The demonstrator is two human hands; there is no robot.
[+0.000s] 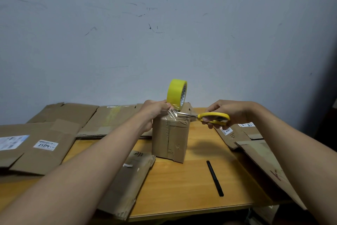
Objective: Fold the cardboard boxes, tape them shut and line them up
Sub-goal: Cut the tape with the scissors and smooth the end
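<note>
Gripping yellow scissors (209,116), the right hand (226,111) is closing blades on clear tape the left hand (155,110) is pinching above the box (170,137).

This looks like a makeshift packing corner in a plain room, more a home or small back-room workspace than a fitted workshop. A small wooden bench (191,184) stands pushed against a bare, pale wall (164,33) marked with dark scuffs and scratches. Flattened cardboard sheets (45,144) with shipping labels lie stacked on both sides of the bench, some hanging over its edges. Packing supplies sit among them: a yellow tape roll (176,94), yellow-handled scissors (209,116), a black marker (215,178), and one taped box (170,139) standing upright.
</note>
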